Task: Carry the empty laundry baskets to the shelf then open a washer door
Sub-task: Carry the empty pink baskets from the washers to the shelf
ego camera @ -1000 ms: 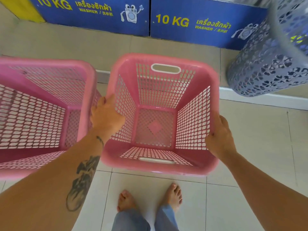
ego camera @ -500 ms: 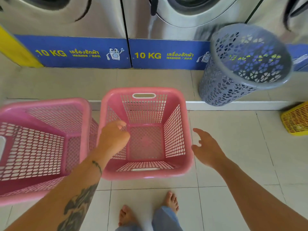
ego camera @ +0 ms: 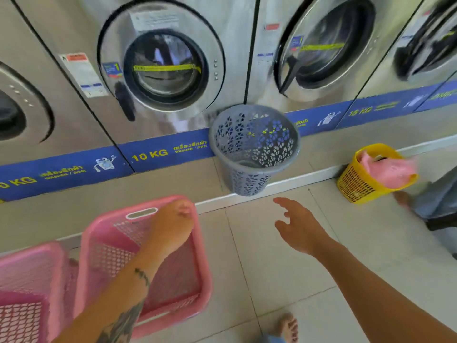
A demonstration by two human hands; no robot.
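Two pink square baskets (ego camera: pixel 146 258) (ego camera: pixel 27 290), one grey round basket (ego camera: pixel 252 149), one yellow basket (ego camera: pixel 358 181), four washer doors (ego camera: pixel 163 63) (ego camera: pixel 326 43) (ego camera: pixel 430 35) (ego camera: pixel 17 105), two hands (ego camera: pixel 170 226) (ego camera: pixel 301 229)

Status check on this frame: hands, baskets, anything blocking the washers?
Left hand over pink basket far rim, grip unclear. Right hand open, empty, toward grey basket. Grey basket stands before the washers.

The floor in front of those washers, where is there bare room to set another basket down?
The widest bare tile lies between the pink basket and the yellow basket, under the open right hand. The left is crowded: two pink baskets side by side. The grey basket occupies the raised step.
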